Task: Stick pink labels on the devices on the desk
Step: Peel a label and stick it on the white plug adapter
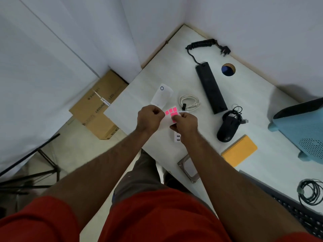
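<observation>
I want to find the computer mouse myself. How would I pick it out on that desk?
Start at the long black power strip lying across the white desk. Just past its near end sits the black mouse, with an orange pad beyond. It is the only rounded, egg-shaped black thing, its cord bundled beside it.

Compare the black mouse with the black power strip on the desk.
The mouse is short and rounded; the power strip is long, narrow and straight-edged. The mouse's cable is bundled in loose loops beside it; the strip's cord is tightly coiled and ends in a plug near the wall. Both are black, lie on the desk, and show no pink label.
</observation>
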